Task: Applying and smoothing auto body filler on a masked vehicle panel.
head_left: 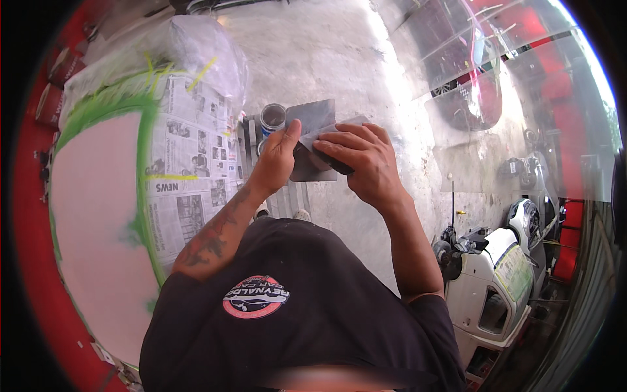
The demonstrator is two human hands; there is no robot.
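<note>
My left hand (279, 157) grips a dark, flat rectangular plate (315, 112) by its left edge, thumb on top and the other fingers mostly hidden underneath. Over the plate, my right hand (362, 157) is closed around a flat spreader with a greyish blade (354, 121); the fingers cover most of it. Blade and plate overlap in front of my chest, though whether they touch I cannot tell. An open round tin (273, 115) with dark grey contents stands just beyond my left hand.
To my left lies a pale pinkish panel (98, 189) with green edges, bordered by newspaper (189, 130) and yellow tape. Plastic sheeting (202, 46) covers its far end. At right are a white vehicle part (490, 287) and transparent hanging sheets (470, 124). Concrete floor (307, 52) stretches ahead.
</note>
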